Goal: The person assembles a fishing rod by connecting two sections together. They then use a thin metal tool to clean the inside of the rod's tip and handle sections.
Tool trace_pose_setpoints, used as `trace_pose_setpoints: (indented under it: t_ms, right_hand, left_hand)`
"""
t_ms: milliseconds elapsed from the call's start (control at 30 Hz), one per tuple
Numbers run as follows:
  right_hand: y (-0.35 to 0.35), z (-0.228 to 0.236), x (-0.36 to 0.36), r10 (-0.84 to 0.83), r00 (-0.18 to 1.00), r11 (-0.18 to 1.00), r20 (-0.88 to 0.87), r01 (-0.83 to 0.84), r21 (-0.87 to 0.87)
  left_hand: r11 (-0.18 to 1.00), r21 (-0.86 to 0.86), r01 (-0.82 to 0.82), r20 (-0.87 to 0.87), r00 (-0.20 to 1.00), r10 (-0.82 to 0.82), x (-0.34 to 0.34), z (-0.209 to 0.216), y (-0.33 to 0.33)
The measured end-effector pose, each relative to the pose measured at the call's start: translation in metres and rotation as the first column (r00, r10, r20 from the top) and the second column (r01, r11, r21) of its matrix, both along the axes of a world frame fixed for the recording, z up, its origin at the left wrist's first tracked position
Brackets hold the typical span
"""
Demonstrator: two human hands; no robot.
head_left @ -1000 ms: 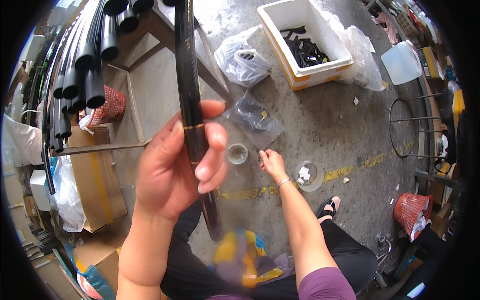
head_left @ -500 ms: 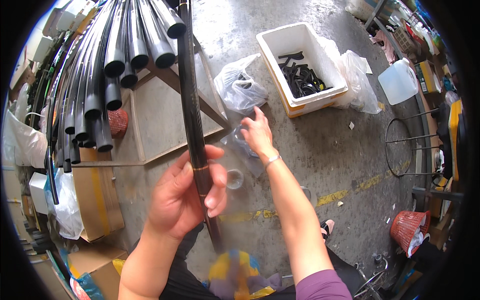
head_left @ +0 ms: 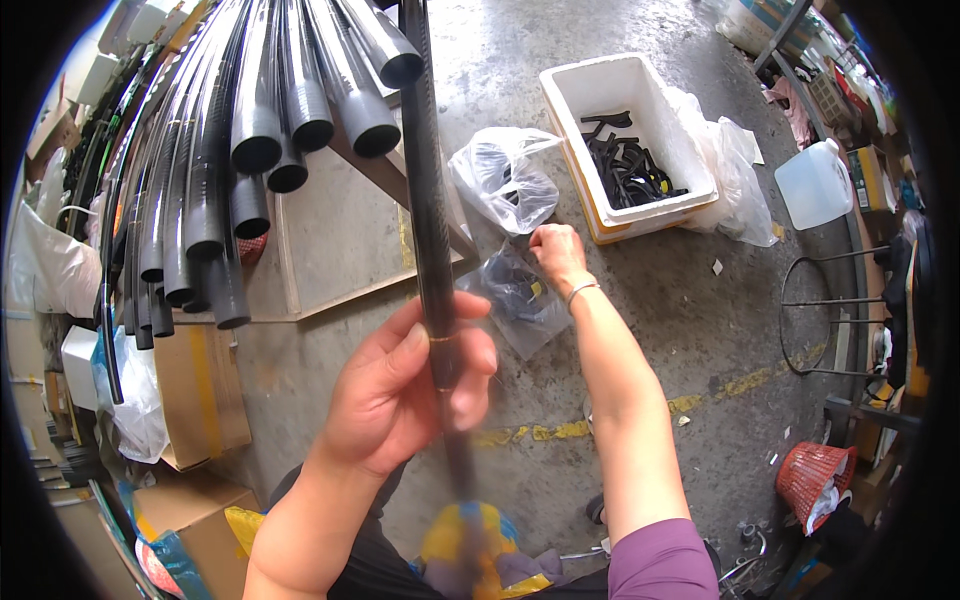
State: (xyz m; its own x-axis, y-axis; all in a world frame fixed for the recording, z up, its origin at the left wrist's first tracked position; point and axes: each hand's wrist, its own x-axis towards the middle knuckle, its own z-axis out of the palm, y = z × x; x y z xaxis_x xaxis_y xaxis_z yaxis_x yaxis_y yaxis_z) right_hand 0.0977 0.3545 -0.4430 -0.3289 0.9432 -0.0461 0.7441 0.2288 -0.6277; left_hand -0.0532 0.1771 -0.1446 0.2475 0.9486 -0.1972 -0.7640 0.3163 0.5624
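Note:
A long black tube (head_left: 427,200) with thin gold rings stands nearly upright in front of me. My left hand (head_left: 405,385) is wrapped round its lower part, thumb on the near side; below the hand the tube blurs. My right hand (head_left: 560,255) reaches down with its fingers curled together, between a tied white plastic bag (head_left: 505,180) and a clear plastic bag (head_left: 520,300) holding dark pieces. What those fingers grip, if anything, is hidden. The clear bag's upper edge lies right beside them.
Many glossy black tubes (head_left: 257,100) hang over a metal frame (head_left: 375,275) at upper left. A white foam box (head_left: 650,210) holds small black parts. A translucent jug (head_left: 815,185), a round wire stand (head_left: 783,305) and a red basket (head_left: 810,475) line the right. Cardboard boxes (head_left: 205,395) stand left.
My right hand has gone from spread fingers to curled ones beside the clear bag. The view has shifted, so the tube and my left hand appear farther right.

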Motion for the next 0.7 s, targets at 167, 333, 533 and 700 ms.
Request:
trace_pose_setpoints:
  t_ms: [167, 333, 533, 700]
  right_hand:
    - [-0.011, 0.029, 0.006, 0.253, 0.961, 0.942, 0.109, -0.27, 0.2]
    - [-0.009, 0.011, -0.028, 0.251, 0.948, 0.957, 0.196, -0.274, 0.098]
    - [-0.007, -0.023, -0.014, 0.182, 0.979, 0.983, 0.092, -0.181, -0.015]
    - [-0.031, 0.017, 0.048, 0.302, 0.938, 0.953, 0.169, -0.296, -0.059]
  left_hand:
    - [1.0, -0.002, -0.01, -0.033, 0.999, 0.01, 0.004, -0.003, 0.0]
    - [1.0, 0.01, 0.007, -0.023, 1.0, -0.007, 0.006, -0.002, -0.002]
    - [0.998, 0.037, 0.052, 0.041, 0.998, -0.054, -0.004, -0.007, -0.002]
    - [0.998, 0.051, 0.032, 0.039, 0.999, -0.034, -0.009, -0.006, -0.005]
